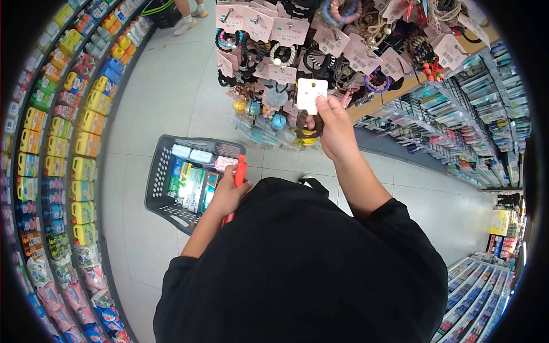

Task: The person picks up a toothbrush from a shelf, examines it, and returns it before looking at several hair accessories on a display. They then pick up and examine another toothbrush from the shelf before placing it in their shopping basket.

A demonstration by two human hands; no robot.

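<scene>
My right hand [336,123] pinches a white card [311,94] with a dark brown braided hair tie [307,124] hanging below it, in front of a rack of hair ties. My left hand [230,193] is closed round the red handle [240,171] of a grey basket [153,171]. Inside the basket lie white packs [200,156], a pink-and-white pack [224,163] and green and blue packages [191,186]. Around the card, pink cards [290,31] with hair ties hang on hooks.
Shelves of yellow bottles [84,169] curve along the left. Hanging goods fill shelves [429,108] at the right, with another shelf [477,291] at lower right. A person's feet [186,24] stand on the tiled floor [171,74] at the top.
</scene>
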